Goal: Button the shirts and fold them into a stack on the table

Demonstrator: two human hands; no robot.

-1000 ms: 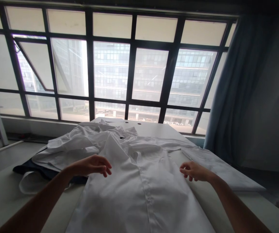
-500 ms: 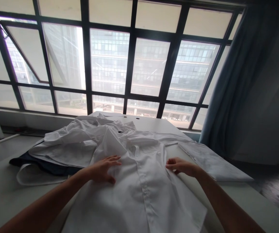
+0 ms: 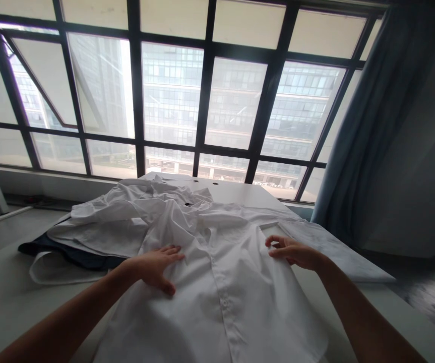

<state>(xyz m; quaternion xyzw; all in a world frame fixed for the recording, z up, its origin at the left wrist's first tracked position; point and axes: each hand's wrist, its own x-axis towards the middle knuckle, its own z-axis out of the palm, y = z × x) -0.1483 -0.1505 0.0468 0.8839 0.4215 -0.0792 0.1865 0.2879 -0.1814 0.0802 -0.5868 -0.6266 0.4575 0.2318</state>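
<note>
A white button-front shirt (image 3: 196,307) lies spread before me, its button placket running down the middle. My left hand (image 3: 157,267) rests flat on the left side of the shirt, fingers spread and thumb apart. At the shirt's right side edge, my right hand (image 3: 291,251) has thumb and forefinger curled on the cloth, pinching it. The far part of the shirt is bunched in folds, so its collar cannot be made out.
Several rumpled white garments (image 3: 104,237) lie at the left, with dark blue cloth (image 3: 62,254) under them. A flat white cloth (image 3: 334,252) lies at the right of the table (image 3: 3,297). Beyond stand a wide window (image 3: 172,96) and a blue-grey curtain (image 3: 364,136).
My right hand has moved slightly right and up, and the shirt's right edge has shifted outward with it. My left hand has slid a little left, still flat on the cloth.
</note>
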